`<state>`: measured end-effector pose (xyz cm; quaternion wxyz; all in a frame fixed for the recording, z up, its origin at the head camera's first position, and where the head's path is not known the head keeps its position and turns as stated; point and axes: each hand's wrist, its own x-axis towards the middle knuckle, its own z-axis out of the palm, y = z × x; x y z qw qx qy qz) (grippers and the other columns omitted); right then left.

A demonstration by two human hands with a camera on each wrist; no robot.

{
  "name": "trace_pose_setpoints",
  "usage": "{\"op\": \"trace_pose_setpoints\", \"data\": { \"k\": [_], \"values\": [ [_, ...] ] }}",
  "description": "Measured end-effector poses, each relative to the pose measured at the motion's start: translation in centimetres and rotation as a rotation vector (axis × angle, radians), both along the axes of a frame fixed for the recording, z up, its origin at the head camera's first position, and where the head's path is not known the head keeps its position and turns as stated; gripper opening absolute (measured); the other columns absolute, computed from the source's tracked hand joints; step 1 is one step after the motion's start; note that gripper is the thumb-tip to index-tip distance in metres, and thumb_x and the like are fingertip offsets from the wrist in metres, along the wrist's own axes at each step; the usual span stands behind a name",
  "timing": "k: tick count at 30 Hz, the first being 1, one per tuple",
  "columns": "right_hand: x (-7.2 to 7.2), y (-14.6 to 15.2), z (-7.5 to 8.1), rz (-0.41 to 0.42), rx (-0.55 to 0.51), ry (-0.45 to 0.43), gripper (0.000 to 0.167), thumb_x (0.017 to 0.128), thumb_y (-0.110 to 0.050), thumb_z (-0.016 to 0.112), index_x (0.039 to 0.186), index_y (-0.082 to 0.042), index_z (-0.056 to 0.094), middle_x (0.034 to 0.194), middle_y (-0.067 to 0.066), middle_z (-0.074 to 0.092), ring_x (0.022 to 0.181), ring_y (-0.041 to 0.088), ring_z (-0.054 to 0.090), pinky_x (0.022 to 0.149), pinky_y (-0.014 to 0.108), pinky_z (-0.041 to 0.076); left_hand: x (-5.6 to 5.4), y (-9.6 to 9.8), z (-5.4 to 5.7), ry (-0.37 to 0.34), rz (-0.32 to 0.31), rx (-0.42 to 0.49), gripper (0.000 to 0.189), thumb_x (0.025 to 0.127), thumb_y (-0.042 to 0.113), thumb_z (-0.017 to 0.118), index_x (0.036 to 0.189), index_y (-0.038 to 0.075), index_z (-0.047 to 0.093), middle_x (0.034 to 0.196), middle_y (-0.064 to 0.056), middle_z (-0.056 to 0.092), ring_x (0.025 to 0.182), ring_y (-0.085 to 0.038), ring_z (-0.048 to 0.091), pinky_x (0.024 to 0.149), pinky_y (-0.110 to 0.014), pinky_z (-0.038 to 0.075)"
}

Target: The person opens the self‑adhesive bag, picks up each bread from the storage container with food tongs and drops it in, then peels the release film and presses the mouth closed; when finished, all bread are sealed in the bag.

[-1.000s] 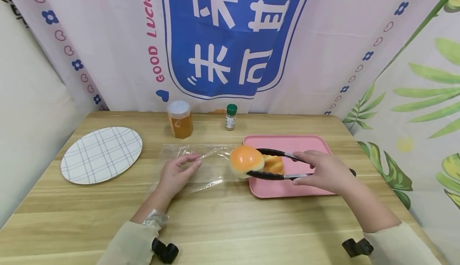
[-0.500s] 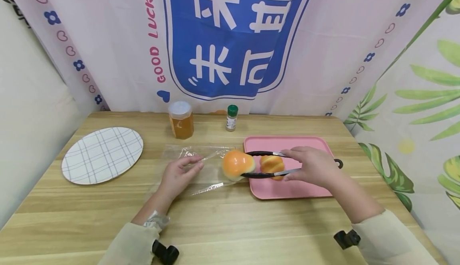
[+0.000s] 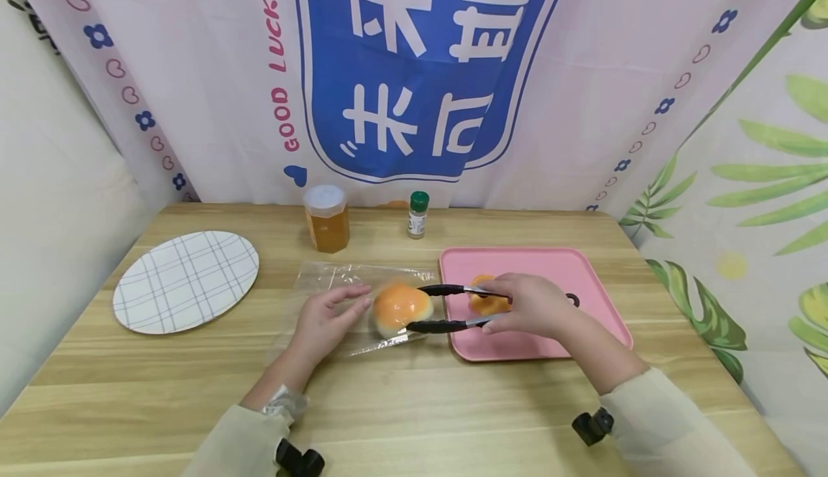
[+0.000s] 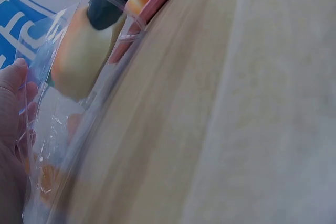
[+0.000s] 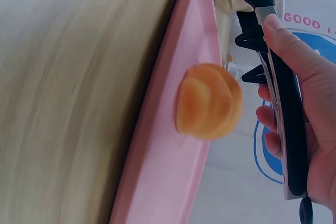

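My left hand pinches the upper film of a clear plastic bag lying mid-table. In the left wrist view a round, orange-topped bun is behind the bag's film, with a dark tong tip against it. My right hand grips black-and-silver tongs, whose arms are on either side of the bun close to my left fingertips. Beneath the tongs, a twisted bread roll sits on a pink tray; my right hand partly covers it in the head view.
A white checked oval plate lies at the left. Toward the back edge stand a honey-coloured jar with a pale lid and a small green-capped shaker. A printed cloth hangs behind the table.
My right hand has moved left with the tongs, carrying the bun from the tray's edge farther into the bag. My left hand has stayed nearly still, holding the bag.
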<state>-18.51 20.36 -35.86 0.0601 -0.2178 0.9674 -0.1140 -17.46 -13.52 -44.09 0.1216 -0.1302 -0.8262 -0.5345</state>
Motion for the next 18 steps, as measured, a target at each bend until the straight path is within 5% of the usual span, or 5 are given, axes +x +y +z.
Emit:
{"op": "trace_pose_setpoints", "data": {
  "k": [4, 11, 18],
  "values": [
    [-0.1, -1.0, -0.4, 0.022, -0.016, -0.013, 0.072, 0.071, -0.050, 0.083, 0.134, -0.021, 0.061, 0.134, 0.006, 0.063, 0.124, 0.028, 0.059, 0.101, 0.051, 0.051, 0.1, 0.3, 0.0, -0.006, -0.010, 0.019, 0.019, 0.085, 0.012, 0.075, 0.103, 0.005, 0.072, 0.110, -0.010, 0.074, 0.112, -0.030, 0.067, 0.105, -0.047, 0.049],
    [-0.3, -2.6, -0.9, 0.087, -0.009, -0.018, 0.073, 0.073, -0.054, 0.080, 0.135, -0.021, 0.060, 0.124, 0.001, 0.066, 0.104, 0.020, 0.063, 0.090, 0.044, 0.054, 0.3, 0.7, 0.1, -0.022, -0.011, 0.036, 0.017, 0.085, 0.010, 0.075, 0.102, 0.005, 0.073, 0.111, -0.009, 0.074, 0.111, -0.028, 0.068, 0.104, -0.042, 0.051],
    [-0.4, -3.5, -1.0, 0.104, 0.014, -0.023, 0.077, 0.072, -0.056, 0.079, 0.137, -0.019, 0.058, 0.127, 0.002, 0.065, 0.118, 0.021, 0.061, 0.096, 0.046, 0.053, 0.4, 0.8, 0.3, -0.013, -0.016, 0.039, 0.015, 0.086, 0.008, 0.074, 0.101, 0.003, 0.073, 0.110, -0.009, 0.074, 0.111, -0.028, 0.068, 0.102, -0.041, 0.052]
  ]
}}
